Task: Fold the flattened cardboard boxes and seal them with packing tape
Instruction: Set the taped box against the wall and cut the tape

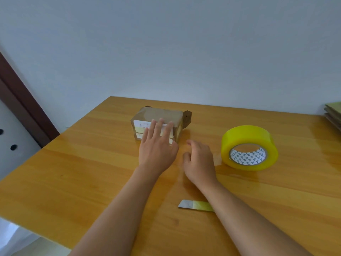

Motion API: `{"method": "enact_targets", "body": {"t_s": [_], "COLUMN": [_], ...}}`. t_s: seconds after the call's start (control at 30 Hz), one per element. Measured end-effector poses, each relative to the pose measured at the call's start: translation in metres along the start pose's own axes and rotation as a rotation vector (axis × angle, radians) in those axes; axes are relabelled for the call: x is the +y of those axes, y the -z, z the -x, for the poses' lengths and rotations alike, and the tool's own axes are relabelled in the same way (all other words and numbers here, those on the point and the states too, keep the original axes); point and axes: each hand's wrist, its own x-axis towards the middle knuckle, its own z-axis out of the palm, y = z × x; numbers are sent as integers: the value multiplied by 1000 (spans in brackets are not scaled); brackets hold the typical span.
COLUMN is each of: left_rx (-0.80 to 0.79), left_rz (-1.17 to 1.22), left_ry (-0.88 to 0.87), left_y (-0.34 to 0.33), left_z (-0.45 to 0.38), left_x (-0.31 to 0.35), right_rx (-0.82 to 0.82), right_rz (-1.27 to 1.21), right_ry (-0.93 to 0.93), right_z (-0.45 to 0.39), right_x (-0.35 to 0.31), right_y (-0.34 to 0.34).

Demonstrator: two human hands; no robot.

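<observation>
Your left hand (156, 145) lies flat with straight fingers on the near face of the one folded cardboard box (158, 122), toward the table's (73, 172) far edge. Your right hand (198, 161) hovers loosely curled beside it, holding nothing. One yellow tape roll (250, 147) sits to its right, one small cutter (195, 205) under your right forearm, and flattened boxes (334, 113) are stacked at the far right edge.

Left grip (156, 146) flat, right grip (198, 161) curled
</observation>
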Motion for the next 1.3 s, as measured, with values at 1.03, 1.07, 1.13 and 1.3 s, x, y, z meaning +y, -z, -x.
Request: {"method": "enact_targets", "body": {"t_s": [1.03,1.07,1.13,1.3], "left_rx": [-140,-132,-121,-154], "left_rz": [69,64,54,56], "left_ry": [207,215,234,265], "left_y": [-43,-44,-45,-45], "left_z": [-162,-165,-170,-177], "left_x": [-164,-168,-176,-188], "right_rx": [-427,-426,-426,-420], "right_rz": [477,476,470,462], "right_ry": [-8,-9,-11,-18], "right_z": [-128,-128,-128,-128], "right_x": [-17,-18,-19,-21], "right_y": [-76,-76,-76,-75]}}
